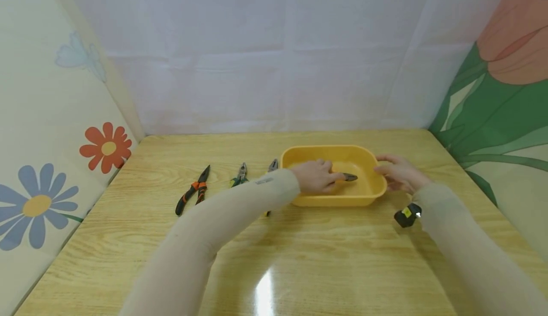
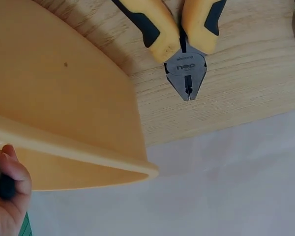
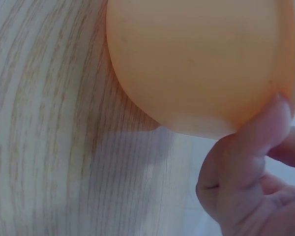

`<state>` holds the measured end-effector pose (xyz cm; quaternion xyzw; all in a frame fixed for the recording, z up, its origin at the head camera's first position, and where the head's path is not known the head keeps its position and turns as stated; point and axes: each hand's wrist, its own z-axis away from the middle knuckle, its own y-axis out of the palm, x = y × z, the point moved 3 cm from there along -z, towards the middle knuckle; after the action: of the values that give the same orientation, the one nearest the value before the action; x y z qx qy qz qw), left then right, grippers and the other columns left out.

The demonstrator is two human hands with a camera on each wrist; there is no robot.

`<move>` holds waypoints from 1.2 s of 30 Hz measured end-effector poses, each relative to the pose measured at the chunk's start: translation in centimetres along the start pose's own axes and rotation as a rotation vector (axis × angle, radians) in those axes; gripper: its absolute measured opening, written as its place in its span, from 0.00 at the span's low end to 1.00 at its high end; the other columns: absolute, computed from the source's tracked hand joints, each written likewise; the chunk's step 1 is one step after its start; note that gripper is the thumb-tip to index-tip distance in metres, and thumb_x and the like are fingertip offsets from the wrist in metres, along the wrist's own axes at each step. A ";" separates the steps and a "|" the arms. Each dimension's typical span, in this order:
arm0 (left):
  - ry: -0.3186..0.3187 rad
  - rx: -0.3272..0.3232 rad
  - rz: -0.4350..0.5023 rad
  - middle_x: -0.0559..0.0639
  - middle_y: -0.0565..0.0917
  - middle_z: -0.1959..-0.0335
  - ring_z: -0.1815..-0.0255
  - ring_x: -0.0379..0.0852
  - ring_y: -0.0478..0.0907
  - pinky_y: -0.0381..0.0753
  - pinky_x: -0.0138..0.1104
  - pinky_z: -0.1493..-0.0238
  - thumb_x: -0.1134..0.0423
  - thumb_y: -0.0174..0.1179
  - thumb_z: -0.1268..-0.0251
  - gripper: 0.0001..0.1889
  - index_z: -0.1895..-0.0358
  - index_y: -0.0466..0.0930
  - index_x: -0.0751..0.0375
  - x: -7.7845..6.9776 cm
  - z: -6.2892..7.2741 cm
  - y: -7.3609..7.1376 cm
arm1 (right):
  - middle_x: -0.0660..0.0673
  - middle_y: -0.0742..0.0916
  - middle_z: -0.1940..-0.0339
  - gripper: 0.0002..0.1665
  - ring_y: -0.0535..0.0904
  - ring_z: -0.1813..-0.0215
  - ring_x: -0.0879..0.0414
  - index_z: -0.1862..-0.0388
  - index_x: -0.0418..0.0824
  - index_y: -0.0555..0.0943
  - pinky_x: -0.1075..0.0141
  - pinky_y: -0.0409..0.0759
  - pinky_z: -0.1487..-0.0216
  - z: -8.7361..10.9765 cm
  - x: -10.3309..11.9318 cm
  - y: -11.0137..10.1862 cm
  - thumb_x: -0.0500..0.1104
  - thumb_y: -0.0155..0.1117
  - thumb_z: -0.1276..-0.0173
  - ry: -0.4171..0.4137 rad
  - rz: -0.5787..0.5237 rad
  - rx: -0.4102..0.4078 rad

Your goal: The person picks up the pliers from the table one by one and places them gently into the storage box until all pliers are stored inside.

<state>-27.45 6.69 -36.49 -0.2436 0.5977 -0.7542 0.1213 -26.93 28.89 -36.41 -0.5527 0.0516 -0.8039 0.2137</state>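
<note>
Pliers in the left fingers

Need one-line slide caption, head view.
Left hand holds pliers at a yellow tub, right hand at its right end; three more pliers lie on the table.

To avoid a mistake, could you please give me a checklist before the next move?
1. Left hand holding one pair of pliers: ok.
2. Right hand touching the tub's right end: ok.
3. Tub upright on the table: ok.
4. Held pair resting on the tub's bottom: cannot tell.
5. Clear head view of the black-orange pliers, green pliers and yellow pliers: not ok; left sleeve hides parts.
</note>
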 end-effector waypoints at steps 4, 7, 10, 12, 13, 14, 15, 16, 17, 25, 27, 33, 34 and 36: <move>0.005 0.004 -0.009 0.51 0.74 0.51 0.57 0.44 0.73 0.76 0.34 0.60 0.52 0.35 0.20 0.22 0.27 0.61 0.43 0.0 -0.4 0.3 | 0.50 0.80 0.65 0.37 0.80 0.68 0.62 0.25 0.28 0.45 0.67 0.80 0.70 -0.1 -0.1 0.0 0.38 0.49 0.24 -0.008 -0.021 0.003; -0.002 0.023 -0.012 0.51 0.73 0.51 0.56 0.44 0.72 0.76 0.34 0.58 0.51 0.34 0.20 0.22 0.27 0.60 0.43 0.1 -0.8 0.7 | 0.51 0.80 0.67 0.37 0.80 0.69 0.62 0.25 0.28 0.45 0.67 0.80 0.71 -0.2 -0.2 0.0 0.38 0.49 0.24 -0.008 -0.029 0.001; -0.007 0.057 -0.016 0.51 0.72 0.50 0.55 0.43 0.71 0.75 0.34 0.56 0.50 0.33 0.19 0.22 0.27 0.58 0.43 0.1 -1.1 1.3 | 0.50 0.80 0.66 0.37 0.80 0.69 0.62 0.25 0.28 0.45 0.67 0.80 0.70 -0.3 -0.3 0.0 0.38 0.49 0.24 -0.007 -0.032 -0.001; -0.014 0.077 -0.015 0.51 0.72 0.49 0.53 0.43 0.72 0.75 0.34 0.54 0.49 0.33 0.19 0.23 0.26 0.57 0.42 0.2 -1.3 1.6 | 0.50 0.80 0.65 0.37 0.80 0.69 0.62 0.25 0.28 0.45 0.67 0.81 0.70 -0.3 -0.3 0.0 0.38 0.49 0.24 -0.006 -0.038 -0.001; -0.019 0.089 -0.006 0.50 0.72 0.48 0.52 0.43 0.72 0.75 0.34 0.54 0.49 0.33 0.20 0.23 0.26 0.56 0.42 0.2 -1.4 1.8 | 0.49 0.80 0.65 0.38 0.80 0.68 0.61 0.25 0.28 0.45 0.66 0.81 0.70 -0.3 -0.3 0.0 0.38 0.49 0.24 -0.006 -0.040 0.000; -0.023 0.094 -0.002 0.50 0.72 0.47 0.51 0.43 0.72 0.76 0.34 0.53 0.49 0.34 0.20 0.24 0.25 0.56 0.41 0.2 -1.4 1.9 | 0.49 0.80 0.64 0.38 0.80 0.68 0.61 0.25 0.28 0.44 0.66 0.81 0.69 -0.3 -0.4 0.0 0.38 0.49 0.24 -0.006 -0.042 0.002; -0.027 0.100 0.002 0.50 0.72 0.46 0.50 0.43 0.72 0.76 0.34 0.52 0.49 0.34 0.20 0.24 0.25 0.55 0.41 0.2 -1.5 2.0 | 0.49 0.80 0.64 0.38 0.80 0.68 0.61 0.25 0.28 0.44 0.66 0.81 0.69 -0.4 -0.4 0.0 0.38 0.49 0.24 -0.007 -0.044 0.004; -0.032 0.104 0.010 0.50 0.72 0.45 0.49 0.43 0.72 0.76 0.34 0.52 0.48 0.34 0.20 0.25 0.24 0.54 0.41 0.2 -1.5 2.0 | 0.49 0.80 0.63 0.38 0.80 0.67 0.61 0.25 0.28 0.44 0.65 0.81 0.69 -0.4 -0.4 -0.1 0.38 0.49 0.24 -0.007 -0.047 0.005; -0.035 0.110 0.021 0.50 0.71 0.44 0.48 0.43 0.71 0.76 0.34 0.52 0.48 0.34 0.20 0.25 0.24 0.53 0.40 0.1 -1.5 2.0 | 0.49 0.80 0.63 0.38 0.80 0.67 0.61 0.24 0.28 0.44 0.65 0.81 0.68 -0.4 -0.4 -0.1 0.38 0.49 0.24 -0.007 -0.047 0.006; -0.039 0.113 0.069 0.50 0.70 0.44 0.51 0.41 0.69 0.75 0.33 0.57 0.47 0.35 0.21 0.27 0.22 0.50 0.40 0.2 -1.4 2.5 | 0.48 0.79 0.62 0.37 0.81 0.66 0.60 0.25 0.29 0.45 0.64 0.82 0.68 -0.4 -0.5 0.0 0.38 0.48 0.24 -0.011 -0.043 0.007; -0.046 0.111 0.118 0.50 0.70 0.44 0.54 0.41 0.68 0.74 0.33 0.59 0.46 0.37 0.21 0.27 0.22 0.50 0.40 0.3 -1.4 2.7 | 0.48 0.80 0.63 0.37 0.80 0.67 0.61 0.25 0.29 0.45 0.65 0.81 0.69 -0.4 -0.4 0.0 0.38 0.49 0.24 -0.013 -0.042 0.008; -0.071 0.137 0.243 0.49 0.68 0.41 0.52 0.41 0.68 0.73 0.33 0.60 0.45 0.40 0.23 0.30 0.22 0.47 0.38 0.4 -1.3 3.1 | 0.49 0.80 0.64 0.37 0.80 0.68 0.61 0.25 0.29 0.45 0.67 0.79 0.71 -0.3 -0.5 -0.1 0.39 0.48 0.24 -0.012 -0.019 0.012; -0.074 0.138 0.253 0.49 0.67 0.39 0.49 0.42 0.69 0.74 0.33 0.57 0.45 0.41 0.23 0.30 0.22 0.47 0.38 0.5 -1.4 3.1 | 0.49 0.80 0.64 0.37 0.80 0.68 0.61 0.25 0.28 0.45 0.67 0.80 0.70 -0.3 -0.5 -0.1 0.39 0.48 0.24 -0.012 -0.021 0.013; -0.076 0.123 0.266 0.50 0.66 0.35 0.42 0.44 0.68 0.74 0.34 0.49 0.47 0.41 0.22 0.29 0.22 0.48 0.42 0.5 -1.4 3.0 | 0.48 0.80 0.62 0.38 0.80 0.67 0.61 0.24 0.28 0.45 0.66 0.79 0.70 -0.3 -0.5 -0.1 0.39 0.48 0.24 -0.014 -0.017 0.012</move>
<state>-28.93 6.83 -39.51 -0.1830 0.5724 -0.7567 0.2572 -27.05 29.09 -36.88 -0.5573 0.0404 -0.8021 0.2106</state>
